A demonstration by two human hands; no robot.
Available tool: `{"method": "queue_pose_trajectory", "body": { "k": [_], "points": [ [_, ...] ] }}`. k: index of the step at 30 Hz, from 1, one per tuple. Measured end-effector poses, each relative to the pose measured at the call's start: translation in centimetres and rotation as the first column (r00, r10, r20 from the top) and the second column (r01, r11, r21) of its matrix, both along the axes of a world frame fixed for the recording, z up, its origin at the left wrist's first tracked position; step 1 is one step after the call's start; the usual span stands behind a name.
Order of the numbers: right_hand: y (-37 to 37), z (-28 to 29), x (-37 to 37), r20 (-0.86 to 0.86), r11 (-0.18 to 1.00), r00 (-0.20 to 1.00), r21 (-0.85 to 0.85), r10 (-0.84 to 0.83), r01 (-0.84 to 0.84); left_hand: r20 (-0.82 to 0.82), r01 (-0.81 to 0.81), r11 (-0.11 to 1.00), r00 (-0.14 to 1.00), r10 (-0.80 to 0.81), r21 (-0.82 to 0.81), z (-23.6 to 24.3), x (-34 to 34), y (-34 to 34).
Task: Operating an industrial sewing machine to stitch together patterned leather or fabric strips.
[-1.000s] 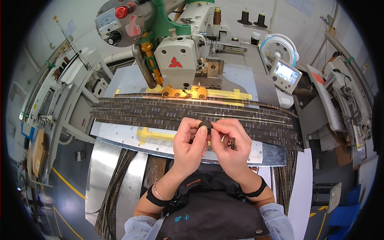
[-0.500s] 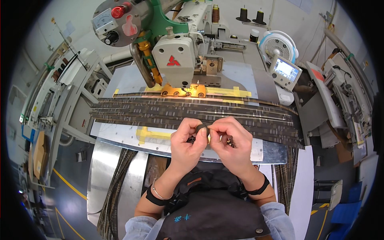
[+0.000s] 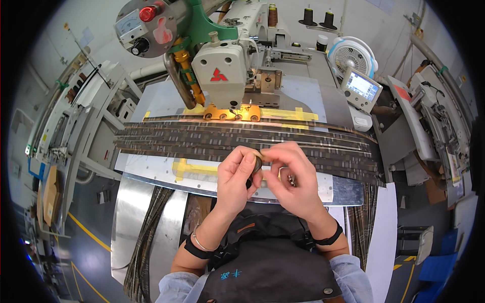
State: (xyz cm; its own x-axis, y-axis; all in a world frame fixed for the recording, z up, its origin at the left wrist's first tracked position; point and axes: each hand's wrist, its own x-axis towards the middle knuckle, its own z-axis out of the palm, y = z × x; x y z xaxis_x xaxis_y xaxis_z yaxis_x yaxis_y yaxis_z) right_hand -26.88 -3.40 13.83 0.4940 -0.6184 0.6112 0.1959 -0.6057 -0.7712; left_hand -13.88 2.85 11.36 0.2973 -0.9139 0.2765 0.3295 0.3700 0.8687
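Note:
A small dark disc, which looks like a thread-wound bobbin (image 3: 258, 163), is pinched upright between the thumb and fingers of my left hand (image 3: 234, 178). My right hand (image 3: 297, 183) is closed beside it, with thumb and forefinger at the disc's edge; whether they grip a thread end is too small to see. A small shiny metal piece (image 3: 291, 180) shows among the curled fingers of that hand, its kind unclear. Beneath and beyond both hands, long dark patterned strips (image 3: 192, 139) lie side by side across the machine's plate.
A white sewing machine head (image 3: 218, 65) with a lit yellow clamp (image 3: 232, 113) stands ahead. Right of it are a control screen (image 3: 361, 88) and a fan (image 3: 349, 59). Bundled strips (image 3: 146, 242) hang at the front left. Cone spools (image 3: 327, 20) stand at the back.
The dark disc has turned more edge-on in my left fingers. My right fingers have loosened a little and shifted up around its edge. The strips and machine stay put.

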Motion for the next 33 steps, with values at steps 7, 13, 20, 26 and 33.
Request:
{"method": "queue_pose_trajectory", "body": {
  "k": [7, 13, 20, 26, 33],
  "points": [
    [-2.1, -0.8, -0.1, -0.012, 0.858, 0.999, -0.512, -0.046, 0.034, 0.017, 0.028, 0.998, 0.999, -0.028, 0.05, 0.4, -0.1, 0.1],
    [-2.5, -1.0, -0.2, 0.018, 0.793, 0.995, -0.603, -0.1, 0.091, 0.067, 0.043, 0.995, 0.997, -0.049, 0.091, 1.7, -0.4, 0.9],
    [-2.6, -0.8, -0.2, 0.076, 0.789, 0.994, -0.603, -0.085, 0.113, 0.101, 0.075, 0.991, 0.991, -0.086, 0.114, 2.2, 0.4, 1.3],
    [-2.8, -0.8, -0.4, 0.052, 0.77, 0.994, -0.628, -0.097, 0.108, 0.14, 0.084, 0.98, 0.984, -0.11, 0.178, 2.1, 0.5, 1.1],
    [-3.1, 0.1, -0.6, 0.038, 0.755, 0.999, -0.654, -0.034, 0.051, 0.055, 0.131, 0.965, 0.988, -0.147, 0.226, 2.2, 0.3, 1.2]
  ]
}}
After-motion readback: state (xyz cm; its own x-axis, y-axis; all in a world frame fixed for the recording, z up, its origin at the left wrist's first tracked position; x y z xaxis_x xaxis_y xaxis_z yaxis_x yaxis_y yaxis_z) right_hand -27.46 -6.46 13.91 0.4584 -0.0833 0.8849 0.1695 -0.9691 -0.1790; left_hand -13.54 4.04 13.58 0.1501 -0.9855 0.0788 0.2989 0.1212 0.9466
